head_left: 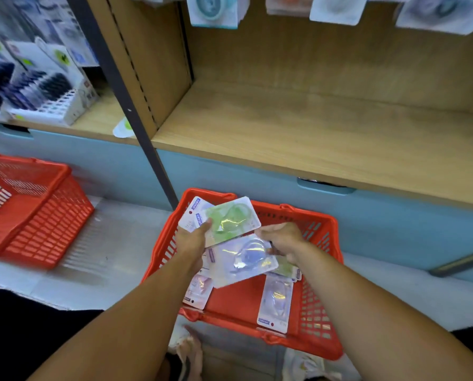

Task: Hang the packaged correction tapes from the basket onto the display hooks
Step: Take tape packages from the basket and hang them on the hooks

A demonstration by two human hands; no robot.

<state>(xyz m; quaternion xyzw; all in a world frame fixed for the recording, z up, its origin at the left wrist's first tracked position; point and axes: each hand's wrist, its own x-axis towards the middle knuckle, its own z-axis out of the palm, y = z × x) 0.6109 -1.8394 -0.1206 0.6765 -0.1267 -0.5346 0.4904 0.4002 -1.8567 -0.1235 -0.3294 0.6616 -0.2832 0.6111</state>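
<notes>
A red basket [320,320] stands on the floor below me with several packaged correction tapes lying in it, one clear pack [276,303] flat near the front. My left hand [192,239] grips a small fan of packs above the basket, a green one [231,220] on top. My right hand [283,239] pinches the edge of a blue-tinted pack [243,261] that lies just under the green one. More hung packs [214,11] show along the top edge of the view; their hooks are hidden.
A bare wooden shelf [298,133] runs above a light blue drawer front [395,215]. A second red basket [34,207] stands on the floor to the left. Boxed goods [45,89] fill the left shelf behind a dark upright post [136,122].
</notes>
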